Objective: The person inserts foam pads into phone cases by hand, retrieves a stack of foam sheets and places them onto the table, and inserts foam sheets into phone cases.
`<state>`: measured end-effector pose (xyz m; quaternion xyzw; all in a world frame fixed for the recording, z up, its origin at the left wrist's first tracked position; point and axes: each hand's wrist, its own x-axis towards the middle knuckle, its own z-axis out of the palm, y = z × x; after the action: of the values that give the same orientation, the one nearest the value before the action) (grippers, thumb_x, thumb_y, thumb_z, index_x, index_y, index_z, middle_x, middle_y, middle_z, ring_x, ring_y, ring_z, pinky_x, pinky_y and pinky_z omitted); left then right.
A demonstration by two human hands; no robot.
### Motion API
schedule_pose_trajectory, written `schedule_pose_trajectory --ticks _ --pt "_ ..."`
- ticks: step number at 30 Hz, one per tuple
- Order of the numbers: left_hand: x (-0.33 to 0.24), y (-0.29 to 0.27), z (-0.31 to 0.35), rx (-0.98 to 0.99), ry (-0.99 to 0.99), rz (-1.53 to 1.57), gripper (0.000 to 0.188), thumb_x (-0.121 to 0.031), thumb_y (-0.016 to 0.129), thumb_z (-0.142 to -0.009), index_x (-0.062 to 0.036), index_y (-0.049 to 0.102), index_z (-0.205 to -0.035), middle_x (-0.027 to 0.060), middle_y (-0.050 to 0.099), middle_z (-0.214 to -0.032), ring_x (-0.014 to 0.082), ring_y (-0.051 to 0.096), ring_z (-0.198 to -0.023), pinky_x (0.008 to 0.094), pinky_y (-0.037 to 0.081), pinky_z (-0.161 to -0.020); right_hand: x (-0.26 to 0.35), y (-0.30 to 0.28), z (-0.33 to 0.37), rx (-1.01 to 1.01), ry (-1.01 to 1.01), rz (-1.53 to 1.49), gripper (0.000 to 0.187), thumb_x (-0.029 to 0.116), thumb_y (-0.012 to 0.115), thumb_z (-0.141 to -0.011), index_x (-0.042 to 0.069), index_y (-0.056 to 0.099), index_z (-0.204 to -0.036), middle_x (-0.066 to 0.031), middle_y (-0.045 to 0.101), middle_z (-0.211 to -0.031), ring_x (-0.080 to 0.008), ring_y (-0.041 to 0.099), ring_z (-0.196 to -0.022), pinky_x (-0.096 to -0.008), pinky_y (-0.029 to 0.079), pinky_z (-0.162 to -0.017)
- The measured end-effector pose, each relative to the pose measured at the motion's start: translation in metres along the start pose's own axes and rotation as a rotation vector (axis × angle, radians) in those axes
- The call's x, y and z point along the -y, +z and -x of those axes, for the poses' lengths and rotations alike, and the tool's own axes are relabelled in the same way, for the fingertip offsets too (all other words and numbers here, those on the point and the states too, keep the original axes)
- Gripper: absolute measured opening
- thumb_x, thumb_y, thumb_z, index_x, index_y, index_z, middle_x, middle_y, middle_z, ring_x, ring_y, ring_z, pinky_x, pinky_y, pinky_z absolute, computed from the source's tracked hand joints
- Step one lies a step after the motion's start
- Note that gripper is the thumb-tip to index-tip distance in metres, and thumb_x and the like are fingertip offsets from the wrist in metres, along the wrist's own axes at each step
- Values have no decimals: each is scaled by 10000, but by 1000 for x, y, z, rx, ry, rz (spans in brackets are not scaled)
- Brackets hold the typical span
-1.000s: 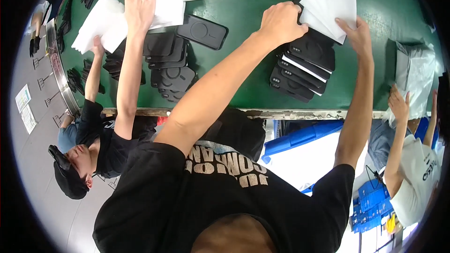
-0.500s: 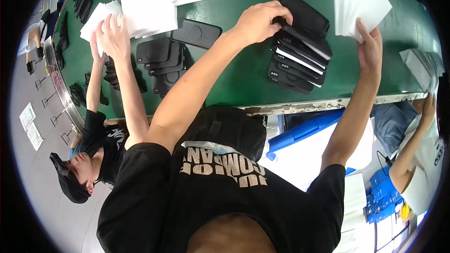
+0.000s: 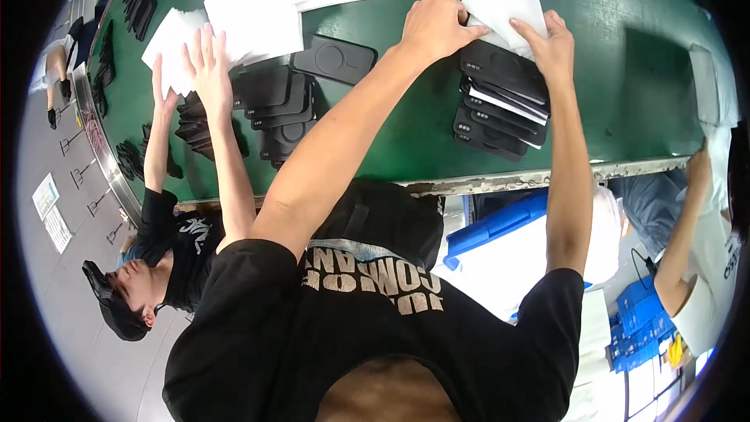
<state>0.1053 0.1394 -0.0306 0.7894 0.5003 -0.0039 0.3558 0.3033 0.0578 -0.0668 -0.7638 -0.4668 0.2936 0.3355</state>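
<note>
White sheets [image 3: 508, 0] at one o'clock, above stacked black phone cases [image 3: 504, 70] at two.
The right hand [image 3: 556, 48] grips the fan; the left hand [image 3: 436, 27] pinches its edge. White already shows between some cases; several sheets remain in hand.

A pile of phone cases [image 3: 504, 78] sits on the table [image 3: 406, 133]. Left of the pile are a loose case [image 3: 336, 59] and another stack [image 3: 269, 92]; sheets [image 3: 512, 4] are over its back end.
</note>
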Motion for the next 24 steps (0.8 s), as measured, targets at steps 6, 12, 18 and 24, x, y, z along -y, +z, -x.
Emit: schedule_pose_trajectory --ticks 6,12,18,24 --pt "8 11 -2 29 73 187 203 -160 744 -759 -44 728 -925 47 604 -785 143 533 -617 270 440 -591 10 -7 10 -326 291 -823 386 240 787 -793 -53 663 -1012 -130 667 -917 -171 618 -783 -239 481 -732" --pt "22 15 9 130 390 333 183 -116 714 -763 -120 747 -943 27 553 -798 143 515 -639 264 436 -620 -18 -73 13 -303 246 -838 408 239 775 -806 -54 656 -1064 -119 648 -952 -170 609 -808 -240 478 -739" --pt "17 13 25 277 280 355 208 -109 705 -761 -124 748 -964 41 576 -831 157 544 -676 273 457 -658 -35 -72 -1 146 108 -278 370 211 768 -801 -60 665 -1031 -63 625 -989 -164 585 -825 -243 461 -770" --pt "-12 5 12 -39 -188 183 135 -124 679 -771 -118 747 -887 69 617 -831 225 591 -755 333 491 -751 -24 -11 11 -81 -88 74 331 180 769 -780 -50 683 -1003 -29 618 -978 -157 558 -840 -247 446 -785"
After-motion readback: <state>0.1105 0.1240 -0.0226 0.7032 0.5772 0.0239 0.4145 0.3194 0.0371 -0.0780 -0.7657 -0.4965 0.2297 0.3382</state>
